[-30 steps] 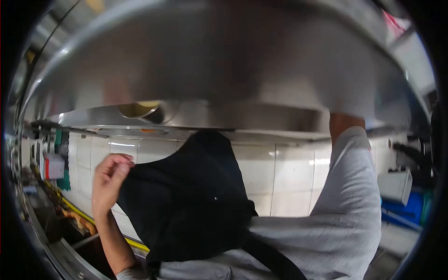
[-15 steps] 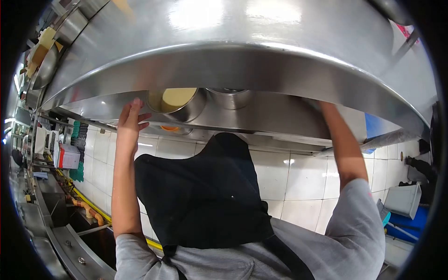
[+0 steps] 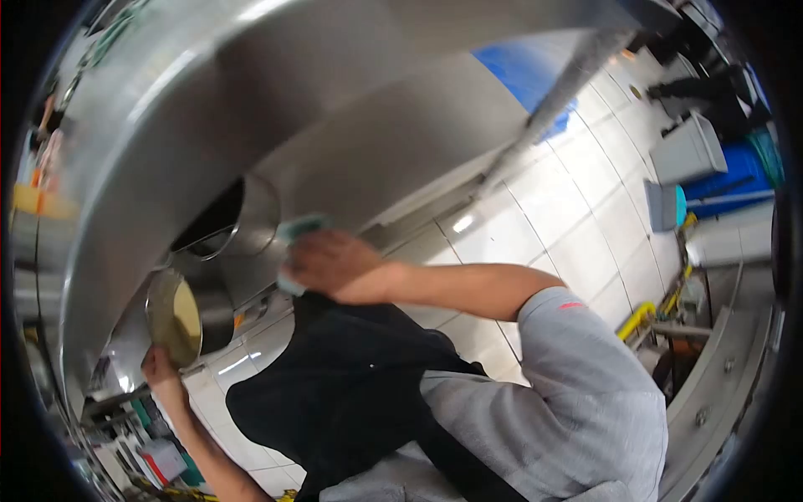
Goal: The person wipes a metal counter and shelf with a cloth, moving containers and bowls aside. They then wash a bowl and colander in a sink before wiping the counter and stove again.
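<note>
On the lower steel shelf (image 3: 435, 134) stands a round steel pot (image 3: 219, 314) with something pale yellow (image 3: 186, 311) inside. My left hand (image 3: 161, 368) is at the pot's near rim, its fingers closed on the edge. My right hand (image 3: 330, 263), smeared by motion, is closed on a pale green cloth (image 3: 303, 224) that sticks out on both sides of it. The cloth is over the shelf's front edge, beside a second steel pot (image 3: 258, 213). That second pot has a dark opening and is partly hidden under the counter.
The steel counter's edge (image 3: 159, 109) curves above the shelf. A wrapped leg (image 3: 577, 71) and blue sheet (image 3: 523, 75) are at the shelf's far end. Grey bins (image 3: 690, 151) stand on the white tiled floor (image 3: 535, 226); a person's dark-clothed legs (image 3: 703, 90) are beyond.
My view has turned. My left hand has gone from open beside the pot to its rim. My right hand has come out from under the counter toward the pots, with the cloth now showing.
</note>
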A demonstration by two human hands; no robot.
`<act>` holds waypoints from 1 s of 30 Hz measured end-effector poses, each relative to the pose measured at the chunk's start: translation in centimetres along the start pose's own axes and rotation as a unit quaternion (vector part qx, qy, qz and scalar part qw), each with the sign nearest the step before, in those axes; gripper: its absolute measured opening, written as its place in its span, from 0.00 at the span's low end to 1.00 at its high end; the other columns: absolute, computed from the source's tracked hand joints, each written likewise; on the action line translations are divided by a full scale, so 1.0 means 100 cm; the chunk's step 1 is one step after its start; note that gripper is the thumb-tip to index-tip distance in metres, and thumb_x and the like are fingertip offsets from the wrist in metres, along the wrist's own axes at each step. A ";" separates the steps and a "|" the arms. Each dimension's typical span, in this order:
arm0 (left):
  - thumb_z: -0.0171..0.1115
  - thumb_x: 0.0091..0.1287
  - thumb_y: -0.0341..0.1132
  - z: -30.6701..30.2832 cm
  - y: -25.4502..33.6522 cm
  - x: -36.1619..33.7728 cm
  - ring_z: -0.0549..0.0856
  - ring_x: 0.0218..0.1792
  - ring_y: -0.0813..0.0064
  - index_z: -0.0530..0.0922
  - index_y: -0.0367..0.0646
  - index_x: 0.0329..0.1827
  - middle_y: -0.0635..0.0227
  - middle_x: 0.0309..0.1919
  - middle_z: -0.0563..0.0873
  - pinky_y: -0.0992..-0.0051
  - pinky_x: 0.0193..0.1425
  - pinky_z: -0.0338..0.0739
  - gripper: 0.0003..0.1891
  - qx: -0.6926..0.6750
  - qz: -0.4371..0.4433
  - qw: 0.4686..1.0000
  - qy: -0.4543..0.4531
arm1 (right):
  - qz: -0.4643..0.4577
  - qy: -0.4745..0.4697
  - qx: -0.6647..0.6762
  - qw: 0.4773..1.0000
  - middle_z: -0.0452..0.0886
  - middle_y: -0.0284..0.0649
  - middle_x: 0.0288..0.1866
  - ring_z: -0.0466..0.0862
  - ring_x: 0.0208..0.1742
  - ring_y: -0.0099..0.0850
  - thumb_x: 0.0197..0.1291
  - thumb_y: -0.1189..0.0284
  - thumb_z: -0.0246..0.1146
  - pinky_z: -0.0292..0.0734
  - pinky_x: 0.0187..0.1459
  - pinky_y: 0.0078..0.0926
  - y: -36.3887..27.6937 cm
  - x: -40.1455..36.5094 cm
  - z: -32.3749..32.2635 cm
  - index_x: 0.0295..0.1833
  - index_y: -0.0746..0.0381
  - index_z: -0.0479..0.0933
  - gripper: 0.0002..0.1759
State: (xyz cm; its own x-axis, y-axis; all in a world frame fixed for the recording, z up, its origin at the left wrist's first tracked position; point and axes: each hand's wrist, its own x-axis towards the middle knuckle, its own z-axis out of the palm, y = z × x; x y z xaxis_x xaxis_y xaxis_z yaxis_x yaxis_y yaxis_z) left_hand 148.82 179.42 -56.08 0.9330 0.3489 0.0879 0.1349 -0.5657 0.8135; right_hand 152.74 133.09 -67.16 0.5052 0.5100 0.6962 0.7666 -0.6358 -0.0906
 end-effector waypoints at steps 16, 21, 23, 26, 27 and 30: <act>0.59 0.69 0.37 0.141 0.209 -0.073 0.81 0.42 0.81 0.85 0.32 0.50 0.71 0.40 0.87 0.78 0.49 0.73 0.17 0.003 0.014 0.988 -0.154 | 0.777 0.377 0.313 0.395 0.80 0.61 0.52 0.84 0.52 0.51 0.64 0.62 0.70 0.79 0.57 0.47 0.158 -0.287 -0.028 0.68 0.74 0.69 0.35; 0.61 0.69 0.39 0.215 0.253 -0.032 0.80 0.41 0.80 0.84 0.38 0.43 0.69 0.37 0.85 0.73 0.46 0.74 0.12 0.016 0.066 0.982 -0.177 | 0.787 0.199 -0.072 0.579 0.73 0.67 0.63 0.78 0.63 0.59 0.63 0.63 0.69 0.73 0.64 0.53 0.169 -0.262 0.091 0.70 0.73 0.69 0.36; 0.61 0.72 0.41 0.253 0.280 -0.031 0.82 0.39 0.79 0.84 0.40 0.45 0.68 0.36 0.86 0.73 0.42 0.76 0.13 -0.041 0.043 0.981 -0.185 | 0.785 0.109 -0.086 0.604 0.71 0.65 0.64 0.75 0.64 0.59 0.62 0.67 0.65 0.72 0.65 0.52 0.137 -0.242 0.113 0.71 0.71 0.69 0.34; 0.59 0.76 0.45 0.303 0.282 0.014 0.86 0.33 0.77 0.84 0.39 0.52 0.63 0.43 0.89 0.77 0.35 0.79 0.17 -0.022 0.051 0.963 -0.264 | 0.624 -0.312 -0.045 0.715 0.78 0.63 0.58 0.76 0.64 0.59 0.66 0.65 0.61 0.74 0.66 0.52 0.088 -0.210 0.089 0.68 0.69 0.74 0.28; 0.58 0.76 0.45 0.319 0.292 0.010 0.86 0.31 0.76 0.84 0.38 0.52 0.62 0.43 0.89 0.76 0.33 0.80 0.17 -0.046 0.042 0.964 -0.259 | 0.561 -0.350 -0.040 0.749 0.79 0.63 0.59 0.77 0.64 0.58 0.67 0.64 0.61 0.74 0.66 0.51 0.073 -0.214 0.111 0.67 0.68 0.75 0.27; 0.59 0.76 0.45 0.387 0.279 0.047 0.87 0.27 0.74 0.84 0.37 0.47 0.60 0.41 0.88 0.74 0.30 0.82 0.18 -0.023 0.124 0.962 -0.241 | 0.500 -0.215 0.028 0.838 0.78 0.64 0.62 0.77 0.64 0.58 0.68 0.62 0.62 0.74 0.66 0.50 0.037 -0.237 0.133 0.65 0.70 0.75 0.27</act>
State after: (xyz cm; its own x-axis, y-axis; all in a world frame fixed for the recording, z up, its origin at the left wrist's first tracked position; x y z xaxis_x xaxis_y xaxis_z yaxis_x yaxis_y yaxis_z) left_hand 169.90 136.33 -55.21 0.9823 -0.1869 0.0150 -0.1170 -0.5485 0.8279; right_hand 148.90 126.36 -93.46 0.9934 -0.0922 -0.0681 -0.1142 -0.8480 -0.5176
